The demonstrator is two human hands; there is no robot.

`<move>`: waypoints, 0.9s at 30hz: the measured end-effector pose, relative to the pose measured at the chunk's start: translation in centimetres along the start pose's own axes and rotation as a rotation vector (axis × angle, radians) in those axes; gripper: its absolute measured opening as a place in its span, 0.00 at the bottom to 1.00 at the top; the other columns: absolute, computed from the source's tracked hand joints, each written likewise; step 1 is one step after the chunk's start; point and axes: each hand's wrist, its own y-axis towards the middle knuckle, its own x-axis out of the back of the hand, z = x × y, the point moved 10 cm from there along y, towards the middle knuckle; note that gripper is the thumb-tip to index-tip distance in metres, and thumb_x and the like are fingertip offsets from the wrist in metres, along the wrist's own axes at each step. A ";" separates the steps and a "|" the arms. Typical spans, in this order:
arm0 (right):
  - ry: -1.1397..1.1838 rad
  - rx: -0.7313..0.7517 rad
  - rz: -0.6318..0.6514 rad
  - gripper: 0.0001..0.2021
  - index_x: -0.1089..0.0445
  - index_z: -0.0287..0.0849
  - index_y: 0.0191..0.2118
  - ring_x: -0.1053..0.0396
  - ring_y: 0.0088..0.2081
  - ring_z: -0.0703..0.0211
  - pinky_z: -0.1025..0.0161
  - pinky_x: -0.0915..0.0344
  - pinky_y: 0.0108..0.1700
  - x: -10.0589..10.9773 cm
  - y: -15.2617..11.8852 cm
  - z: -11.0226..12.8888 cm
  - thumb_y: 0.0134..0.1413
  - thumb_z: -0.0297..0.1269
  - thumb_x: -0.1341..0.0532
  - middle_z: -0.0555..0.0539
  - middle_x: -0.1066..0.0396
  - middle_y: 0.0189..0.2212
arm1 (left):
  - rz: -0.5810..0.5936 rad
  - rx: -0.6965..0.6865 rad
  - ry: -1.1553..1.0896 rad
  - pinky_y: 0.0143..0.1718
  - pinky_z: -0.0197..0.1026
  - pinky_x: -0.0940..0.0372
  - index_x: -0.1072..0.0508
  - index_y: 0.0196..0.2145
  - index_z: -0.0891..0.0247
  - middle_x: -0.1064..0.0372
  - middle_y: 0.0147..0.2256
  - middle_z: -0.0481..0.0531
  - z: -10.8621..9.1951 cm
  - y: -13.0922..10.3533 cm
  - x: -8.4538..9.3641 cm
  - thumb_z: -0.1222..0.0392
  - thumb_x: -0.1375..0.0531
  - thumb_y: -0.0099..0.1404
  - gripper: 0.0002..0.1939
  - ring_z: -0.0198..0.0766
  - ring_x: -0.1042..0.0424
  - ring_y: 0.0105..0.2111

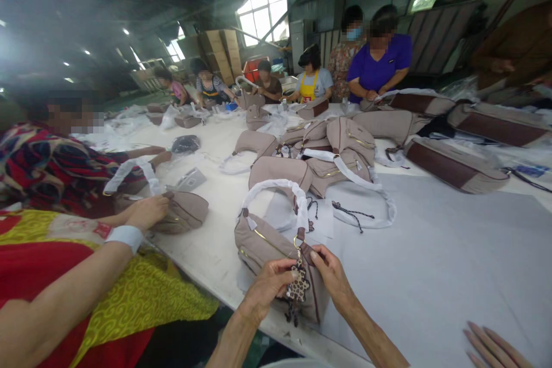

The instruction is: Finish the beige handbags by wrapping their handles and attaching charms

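A taupe handbag (271,241) stands at the table's near edge, its raised handle (276,185) wrapped in white material. From a gold ring at the handle's right base hangs a leopard-print charm (298,284) with dark cords below it. My left hand (269,287) pinches the charm's left side between thumb and fingers. On the right, my right hand (330,270) grips the brown leather tab (307,253) beside the ring, thumb and fingers closed on it.
More taupe bags (349,141) are piled beyond, with loose dark cords (353,213) nearby. At left, a person's hand (150,211) touches another bag (190,211). Another person's hand (495,348) lies at the lower right. Several people work around the white table (431,276).
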 end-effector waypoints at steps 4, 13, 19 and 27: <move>-0.017 0.004 -0.007 0.17 0.34 0.41 0.34 0.39 0.32 0.61 0.64 0.42 0.37 0.1 0.0 0.2 0.53 0.51 0.46 0.51 0.35 0.28 | -0.022 0.056 -0.002 0.15 0.33 0.61 0.25 0.36 0.69 0.34 0.18 0.45 0.6 0.3 0.7 0.59 0.33 0.45 0.19 0.22 0.49 0.12; 0.010 0.005 0.003 0.17 0.34 0.41 0.35 0.39 0.33 0.61 0.63 0.42 0.39 0.0 -0.2 0.2 0.54 0.51 0.47 0.50 0.34 0.29 | -0.043 0.048 0.024 0.12 0.31 0.56 0.27 0.32 0.67 0.27 0.28 0.49 1.2 0.3 0.5 0.64 0.41 0.48 0.12 0.22 0.45 0.09; -0.010 0.003 -0.032 0.17 0.35 0.41 0.34 0.39 0.32 0.61 0.63 0.42 0.37 0.3 -0.2 0.2 0.52 0.53 0.46 0.51 0.34 0.27 | -0.111 0.051 -0.012 0.32 0.36 0.35 0.28 0.34 0.66 0.26 0.28 0.52 0.6 -0.4 0.4 0.58 0.39 0.51 0.12 0.37 0.25 0.28; 0.019 0.002 -0.022 0.17 0.33 0.41 0.34 0.38 0.33 0.60 0.63 0.41 0.38 0.5 0.1 0.2 0.51 0.52 0.44 0.50 0.32 0.28 | -0.052 0.021 0.201 0.16 0.34 0.51 0.25 0.35 0.69 0.28 0.22 0.50 -0.4 0.5 0.8 0.53 0.35 0.48 0.19 0.27 0.42 0.12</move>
